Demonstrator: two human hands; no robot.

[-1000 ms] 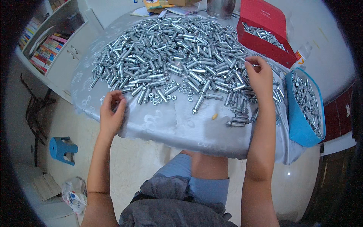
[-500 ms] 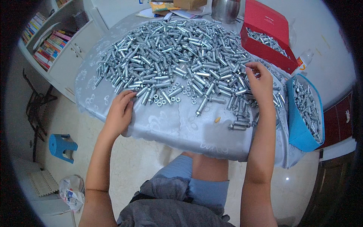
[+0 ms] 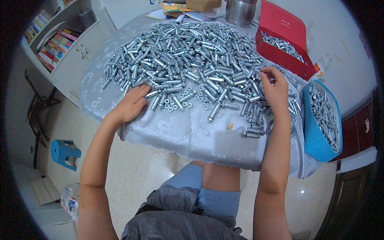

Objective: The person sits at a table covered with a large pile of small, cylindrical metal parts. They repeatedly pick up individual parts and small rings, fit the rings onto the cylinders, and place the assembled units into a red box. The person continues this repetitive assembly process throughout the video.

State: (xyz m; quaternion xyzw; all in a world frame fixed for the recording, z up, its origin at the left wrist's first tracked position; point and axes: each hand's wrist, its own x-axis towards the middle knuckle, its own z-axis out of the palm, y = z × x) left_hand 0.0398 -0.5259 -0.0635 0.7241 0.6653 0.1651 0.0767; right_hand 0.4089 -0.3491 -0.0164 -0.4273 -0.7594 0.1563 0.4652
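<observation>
A wide heap of silver sleeve anchor bolts [image 3: 172, 52] covers much of the cloth-covered table [image 3: 168, 130]. My left hand [image 3: 131, 105] lies at the heap's left front edge. Its fingers stretch over the bolts there, thumb lower down. Several loose hex nuts [image 3: 172, 107] lie just right of it. At the heap's right side is my right hand [image 3: 277, 89], thumb and forefinger bent toward each other in a pinch. Whatever is between those fingertips is too small to make out. Below it, a few bolts [image 3: 254, 131] lie side by side near a small yellowish piece [image 3: 230, 126].
An open red box [image 3: 283, 64] with bolts stands at the back right; a blue bin [image 3: 322, 154] of bolts is at the right edge. Behind the heap are a metal pot [image 3: 240, 12] and papers. A plastic bottle [image 3: 322, 63] and a blue stool [image 3: 64, 154] flank the table.
My left hand has moved up and forward onto the heap's edge, and its fingers have straightened, with the forearm swung outward. My right hand has stayed nearly in place.
</observation>
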